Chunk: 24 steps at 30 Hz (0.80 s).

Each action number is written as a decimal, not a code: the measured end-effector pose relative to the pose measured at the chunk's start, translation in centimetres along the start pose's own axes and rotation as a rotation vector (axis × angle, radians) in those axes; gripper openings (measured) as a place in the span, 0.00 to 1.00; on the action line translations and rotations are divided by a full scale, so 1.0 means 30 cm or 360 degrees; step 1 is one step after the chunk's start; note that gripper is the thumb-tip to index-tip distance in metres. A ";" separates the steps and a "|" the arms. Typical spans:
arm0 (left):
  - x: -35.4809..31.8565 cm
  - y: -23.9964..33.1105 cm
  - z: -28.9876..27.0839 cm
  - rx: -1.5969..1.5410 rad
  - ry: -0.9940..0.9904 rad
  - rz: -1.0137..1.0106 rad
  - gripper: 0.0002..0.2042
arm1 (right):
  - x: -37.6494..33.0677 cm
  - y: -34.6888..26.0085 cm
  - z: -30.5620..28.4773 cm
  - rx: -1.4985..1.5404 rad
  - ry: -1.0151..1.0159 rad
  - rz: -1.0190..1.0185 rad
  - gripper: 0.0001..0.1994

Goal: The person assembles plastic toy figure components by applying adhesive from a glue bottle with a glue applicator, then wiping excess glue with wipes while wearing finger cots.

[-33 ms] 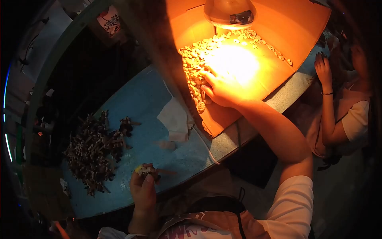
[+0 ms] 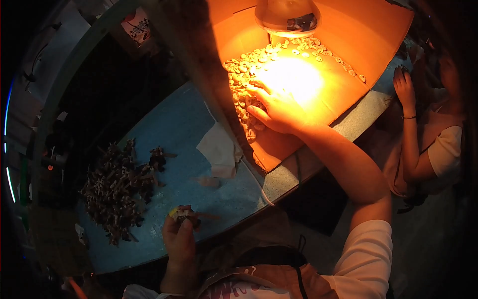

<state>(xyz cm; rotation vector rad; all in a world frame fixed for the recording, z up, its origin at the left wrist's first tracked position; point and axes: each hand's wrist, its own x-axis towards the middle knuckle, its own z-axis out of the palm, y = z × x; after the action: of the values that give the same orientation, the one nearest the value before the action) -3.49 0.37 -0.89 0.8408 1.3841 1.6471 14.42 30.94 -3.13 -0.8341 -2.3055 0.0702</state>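
My right hand (image 2: 275, 108) reaches forward into a heap of small pale ring-shaped pieces (image 2: 251, 67) spread on an orange cardboard sheet (image 2: 348, 45) under a bright lamp (image 2: 287, 17). Its fingers rest among the pieces; whether it grips one is hidden by glare. My left hand (image 2: 179, 234) is near the table's front edge, closed on a small yellowish part (image 2: 181, 213). A pile of dark small parts (image 2: 114, 189) lies to its left on the blue table top (image 2: 174, 124).
A folded white paper (image 2: 219, 149) lies mid-table beside the cardboard's edge. Another person sits at the right, with a hand (image 2: 404, 87) on the table's corner. Dark clutter fills the far left beyond the table rim.
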 end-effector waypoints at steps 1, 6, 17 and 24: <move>0.002 -0.001 -0.003 -0.0001 -0.0004 0.0002 0.16 | 0.030 0.009 -0.011 0.0203 0.0077 0.0041 0.16; -0.016 0.011 0.008 -0.0055 0.0075 0.0016 0.16 | 0.201 0.199 0.005 -0.0412 0.0103 0.0361 0.12; -0.086 0.001 0.022 -0.0355 -0.0260 -0.0269 0.17 | -0.109 0.006 -0.158 0.1182 0.0181 0.0618 0.10; -0.051 0.039 0.091 -0.0347 -0.0446 -0.0410 0.17 | -0.463 -0.457 -0.320 0.2820 0.0448 0.1131 0.11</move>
<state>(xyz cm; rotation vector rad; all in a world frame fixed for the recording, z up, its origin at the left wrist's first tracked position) -0.59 0.14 0.76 0.7030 1.0498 1.3923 20.69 10.32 -0.19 -0.4735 -0.8259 1.7815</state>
